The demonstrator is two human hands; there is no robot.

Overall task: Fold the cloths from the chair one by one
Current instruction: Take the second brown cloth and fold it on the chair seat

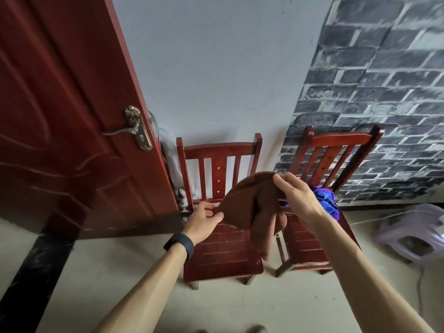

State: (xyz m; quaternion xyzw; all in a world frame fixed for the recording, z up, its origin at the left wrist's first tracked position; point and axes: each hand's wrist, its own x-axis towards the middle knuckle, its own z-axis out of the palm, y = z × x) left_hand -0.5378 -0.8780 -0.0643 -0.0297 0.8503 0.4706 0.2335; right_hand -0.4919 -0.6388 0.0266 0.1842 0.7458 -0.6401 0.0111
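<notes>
- The brown cloth [249, 203] is held in the air above the seat of the near wooden chair [221, 255], stretched between both hands, with a loose tail hanging down towards the seat's right edge.
- The left hand [204, 219], over the back part of that chair's seat, pinches the cloth's left edge between thumb and curled fingers. A dark wristband [179, 243] sits on the wrist.
- The right hand [298, 195], higher and to the right of the chair's backrest, grips the cloth's upper edge with thumb and fingers bent over it, forearm reaching in from the lower right.
- A second wooden chair [336, 138] stands just to the right of the near one. A crumpled blue-purple cloth [325, 200] lies on its seat, partly hidden behind the right wrist.
- A red-brown door [60, 116] with a brass lever handle [135, 131] stands open to the left of the near chair.
- A pale plastic stool [415, 234] sits well to the right, beyond the second chair.
</notes>
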